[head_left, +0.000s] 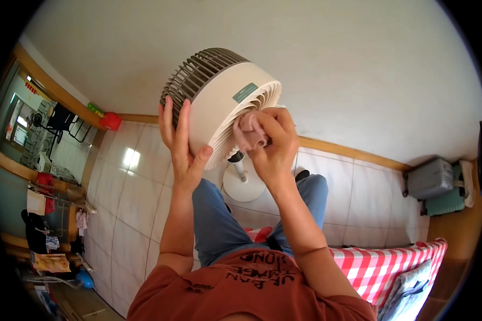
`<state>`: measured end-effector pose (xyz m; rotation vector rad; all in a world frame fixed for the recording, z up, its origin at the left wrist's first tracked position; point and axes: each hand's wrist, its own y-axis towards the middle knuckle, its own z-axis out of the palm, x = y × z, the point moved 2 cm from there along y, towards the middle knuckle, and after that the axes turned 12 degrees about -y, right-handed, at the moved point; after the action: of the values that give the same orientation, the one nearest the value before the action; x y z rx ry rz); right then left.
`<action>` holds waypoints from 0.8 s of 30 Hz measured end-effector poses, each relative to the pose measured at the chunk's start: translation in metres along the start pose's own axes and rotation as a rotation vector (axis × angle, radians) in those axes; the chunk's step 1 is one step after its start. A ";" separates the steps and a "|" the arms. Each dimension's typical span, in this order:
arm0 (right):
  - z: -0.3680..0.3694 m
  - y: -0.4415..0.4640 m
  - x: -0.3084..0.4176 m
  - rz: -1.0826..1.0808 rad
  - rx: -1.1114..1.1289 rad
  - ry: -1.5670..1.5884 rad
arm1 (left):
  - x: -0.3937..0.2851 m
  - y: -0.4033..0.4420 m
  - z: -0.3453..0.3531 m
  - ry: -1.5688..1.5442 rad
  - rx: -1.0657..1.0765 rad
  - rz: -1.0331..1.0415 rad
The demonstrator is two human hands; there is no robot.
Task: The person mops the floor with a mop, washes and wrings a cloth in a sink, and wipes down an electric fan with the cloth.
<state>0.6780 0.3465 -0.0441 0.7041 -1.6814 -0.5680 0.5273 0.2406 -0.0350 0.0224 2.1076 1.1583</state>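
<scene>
A white fan head (219, 96) with a dark slatted rear grille and a green label is tilted in front of me, above its round white base (244, 182). My left hand (183, 144) supports the fan's left side, fingers spread over the housing and grille edge, thumb on the white front slats. In my right hand (276, 144) is a bunched pink cloth (250, 131), which touches the front grille. The fingertips of my right hand are partly hidden behind the cloth.
On the right, grey and green suitcases (429, 181) stand by the wall. A red-checked cloth (367, 267) with folded denim lies at lower right. A red object (111, 121) sits near the doorway. Shelves with hanging items line the left.
</scene>
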 end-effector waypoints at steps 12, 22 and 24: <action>-0.004 -0.017 0.048 -0.288 0.190 -0.218 | 0.010 0.000 -0.003 0.054 -0.025 -0.016; 0.002 -0.003 -0.015 0.102 -0.102 0.009 | 0.002 0.000 -0.002 -0.050 -0.018 -0.005; 0.008 -0.004 -0.016 0.167 -0.082 0.002 | -0.001 0.000 -0.002 -0.023 -0.010 0.004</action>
<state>0.6737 0.3554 -0.0595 0.5002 -1.6863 -0.5140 0.5267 0.2388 -0.0342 0.0345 2.0826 1.1661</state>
